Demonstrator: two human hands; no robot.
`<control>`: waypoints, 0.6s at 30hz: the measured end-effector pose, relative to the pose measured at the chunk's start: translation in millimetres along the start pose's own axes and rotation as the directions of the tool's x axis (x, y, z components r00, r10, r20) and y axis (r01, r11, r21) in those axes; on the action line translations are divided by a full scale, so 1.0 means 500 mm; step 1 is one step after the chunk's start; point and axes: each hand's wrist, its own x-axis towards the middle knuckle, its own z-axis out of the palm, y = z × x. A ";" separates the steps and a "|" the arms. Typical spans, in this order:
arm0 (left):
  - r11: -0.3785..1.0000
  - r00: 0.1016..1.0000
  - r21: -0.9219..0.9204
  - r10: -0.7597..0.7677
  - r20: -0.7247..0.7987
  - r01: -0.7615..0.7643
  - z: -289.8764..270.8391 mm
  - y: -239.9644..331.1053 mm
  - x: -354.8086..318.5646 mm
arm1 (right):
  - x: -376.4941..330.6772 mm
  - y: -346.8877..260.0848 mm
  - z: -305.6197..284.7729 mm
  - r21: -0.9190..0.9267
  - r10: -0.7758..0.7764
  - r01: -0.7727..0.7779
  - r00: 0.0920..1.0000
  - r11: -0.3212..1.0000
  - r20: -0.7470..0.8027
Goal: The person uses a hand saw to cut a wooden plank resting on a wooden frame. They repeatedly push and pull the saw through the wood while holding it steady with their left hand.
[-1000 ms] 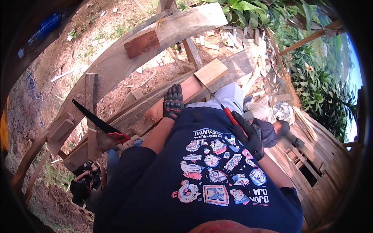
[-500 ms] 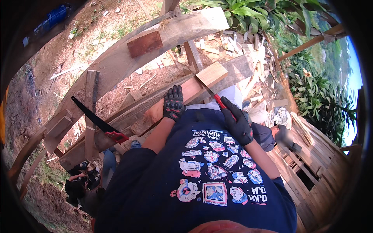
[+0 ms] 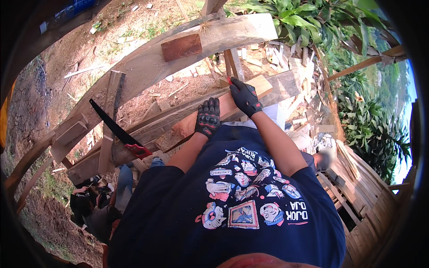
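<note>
My left hand [image 3: 208, 119], in a black padded glove, lies flat on a wooden board [image 3: 261, 86] with its fingers stretched forward. Close to its right, my gloved right hand [image 3: 245, 96] is closed over the same board. A bit of red handle [image 3: 229, 81] shows past its fingers; it belongs to the handsaw in my grip, whose blade is hidden now. The board rests on a thick, rough timber [image 3: 286, 85] in front of me. A second handsaw [image 3: 117, 129], with black blade and red handle, lies to the left.
A large curved beam [image 3: 147, 60] with a reddish block [image 3: 182, 47] on it arches across the far side. Wood offcuts litter the ground. One person [image 3: 100, 219] is at lower left, another [image 3: 321, 158] at right. Leafy plants [image 3: 299, 20] grow at far right.
My right hand has moved forward and left with the handsaw, from beside my body to over the board. The blade, visible before, is hidden now. My left hand stays flat on the board.
</note>
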 end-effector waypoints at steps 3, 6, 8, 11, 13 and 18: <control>0.997 0.998 0.080 0.002 -0.064 0.003 0.052 -0.013 0.009 | -0.099 -0.020 -0.078 0.005 0.016 -0.016 1.000 1.000 0.014; 1.000 0.999 -0.021 -0.013 -0.031 0.012 0.022 0.003 -0.005 | -0.302 -0.074 -0.229 0.147 0.124 -0.138 0.987 0.979 0.101; 0.999 0.999 -0.019 -0.042 -0.022 0.041 0.014 0.011 -0.015 | -0.407 -0.055 -0.298 0.092 -0.021 0.014 0.997 0.996 0.081; 1.000 0.999 -0.009 -0.024 -0.030 0.024 0.022 0.006 -0.005 | -0.428 -0.124 -0.333 0.040 0.025 -0.028 0.997 0.999 0.068; 1.000 1.000 0.006 -0.012 -0.012 0.012 0.027 0.004 -0.004 | -0.357 -0.107 -0.271 0.098 0.060 -0.064 0.997 0.993 0.044; 0.998 1.000 0.070 -0.008 0.024 0.006 0.025 0.000 0.002 | -0.029 0.005 -0.016 0.047 0.006 -0.004 0.999 0.999 -0.046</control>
